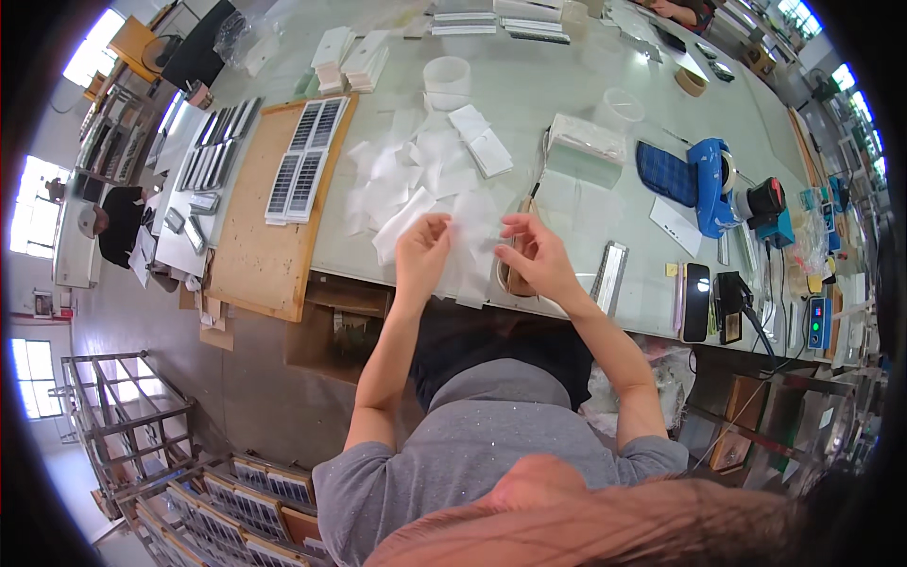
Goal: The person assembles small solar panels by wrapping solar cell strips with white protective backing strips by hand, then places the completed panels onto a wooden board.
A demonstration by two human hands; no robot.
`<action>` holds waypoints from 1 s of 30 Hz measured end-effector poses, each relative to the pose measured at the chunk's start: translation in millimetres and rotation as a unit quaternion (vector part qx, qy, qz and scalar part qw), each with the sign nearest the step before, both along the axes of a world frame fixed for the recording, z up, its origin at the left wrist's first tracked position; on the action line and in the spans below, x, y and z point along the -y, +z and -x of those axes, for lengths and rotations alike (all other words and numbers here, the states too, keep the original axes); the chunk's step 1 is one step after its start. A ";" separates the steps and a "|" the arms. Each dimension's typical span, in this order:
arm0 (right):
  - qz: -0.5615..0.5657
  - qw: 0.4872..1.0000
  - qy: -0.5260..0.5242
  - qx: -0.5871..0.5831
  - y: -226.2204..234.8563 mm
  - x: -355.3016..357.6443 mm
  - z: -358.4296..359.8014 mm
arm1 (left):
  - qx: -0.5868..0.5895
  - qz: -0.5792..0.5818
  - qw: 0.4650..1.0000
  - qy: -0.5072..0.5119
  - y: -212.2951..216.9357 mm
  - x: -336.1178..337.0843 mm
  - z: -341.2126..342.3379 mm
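Both hands, left (421,253) and right (535,253), pinched a thin clear film (472,248) by its edges — light, floppy, probably slippery.

The person wears a grey short-sleeved top (491,425) (finely speckled), forearms bare.

From my feed, the thin translucent white sheet (470,248) between my left hand (421,253) and right hand (532,253) is so pale that I can't trace its edges, nor tell which fingers pinch it. Just behind the right hand, a brown oval object (515,280) is mostly covered by that hand and the sheet; I can't tell what it is. The loose white sheets (416,175) beyond the left hand blur into one heap on the table (529,99). My own head blocks the lower edge.
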State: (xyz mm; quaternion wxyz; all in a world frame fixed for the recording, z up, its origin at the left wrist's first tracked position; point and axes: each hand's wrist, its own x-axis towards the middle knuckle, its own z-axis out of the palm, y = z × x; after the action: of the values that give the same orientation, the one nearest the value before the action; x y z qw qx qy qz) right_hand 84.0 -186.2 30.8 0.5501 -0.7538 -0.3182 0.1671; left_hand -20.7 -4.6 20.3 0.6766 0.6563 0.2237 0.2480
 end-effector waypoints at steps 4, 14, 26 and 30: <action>-0.188 0.955 0.069 -0.220 5.5 -14.7 2.6 | -0.032 0.038 0.998 -0.050 18.9 20.8 7.7; -0.103 0.956 0.045 -0.270 18.1 1.1 0.4 | -0.058 -0.012 0.998 -0.019 18.3 12.9 10.7; -0.094 0.958 0.121 -0.243 16.6 -10.5 -17.0 | -0.013 0.050 0.998 -0.034 25.3 46.8 23.1; -0.015 0.981 0.042 -0.186 10.0 20.0 -13.2 | 0.004 0.094 0.990 -0.109 -6.6 96.8 33.6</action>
State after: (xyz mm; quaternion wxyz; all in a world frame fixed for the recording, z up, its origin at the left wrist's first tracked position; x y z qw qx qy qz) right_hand 97.1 -206.2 40.8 0.6033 -0.6872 -0.2442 0.3228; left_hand -54.3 -101.4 13.7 0.7590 0.6095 0.1701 0.1534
